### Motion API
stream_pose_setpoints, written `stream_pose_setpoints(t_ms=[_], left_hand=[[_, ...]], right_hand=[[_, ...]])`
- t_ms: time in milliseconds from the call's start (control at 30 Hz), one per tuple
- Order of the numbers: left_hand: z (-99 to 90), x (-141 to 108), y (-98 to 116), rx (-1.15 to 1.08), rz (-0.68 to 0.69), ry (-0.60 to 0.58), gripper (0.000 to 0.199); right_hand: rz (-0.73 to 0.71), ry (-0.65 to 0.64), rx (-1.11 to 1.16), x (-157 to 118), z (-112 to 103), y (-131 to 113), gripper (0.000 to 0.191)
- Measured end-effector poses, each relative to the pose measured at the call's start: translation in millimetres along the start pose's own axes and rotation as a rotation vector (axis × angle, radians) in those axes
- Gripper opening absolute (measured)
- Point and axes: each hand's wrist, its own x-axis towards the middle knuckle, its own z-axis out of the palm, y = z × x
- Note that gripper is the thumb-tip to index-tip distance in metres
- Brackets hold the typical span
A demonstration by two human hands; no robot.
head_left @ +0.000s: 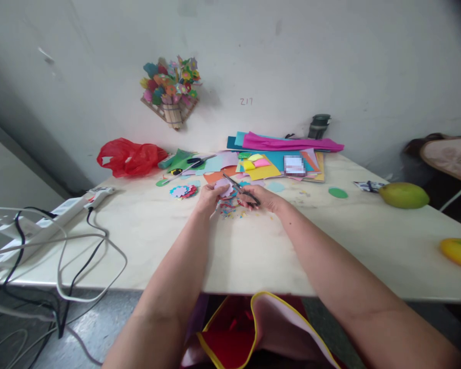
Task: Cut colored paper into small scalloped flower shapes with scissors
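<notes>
My left hand (208, 199) is closed on a pale lilac paper piece (223, 188) over the middle of the table. Black-handled scissors (236, 185) are in my right hand (264, 198), their blades pointing up and left beside the lilac paper. Small coloured scraps (230, 210) lie on the table below both hands. To the left of my left hand sits a group of scalloped paper shapes (183, 191) in blue, red and lilac. Sheets of coloured paper (214, 177) spread out just behind my hands.
A red plastic bag (132, 156) and a second pair of scissors (195, 162) lie at the back left. Cables and a power strip (57, 218) cover the left side. On the right are a green paper circle (337, 192) and a mango (404, 195).
</notes>
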Motion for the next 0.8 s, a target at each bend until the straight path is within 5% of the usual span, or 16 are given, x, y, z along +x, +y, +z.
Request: stream_pose_setpoints(t_ms=[800], left_hand=[[-3.8, 3.7, -4.5, -0.082, 0.005, 0.038, 0.032]], right_hand=[[0.050, 0.029, 0.050, 1.2, 0.3, 1.5, 0.030]])
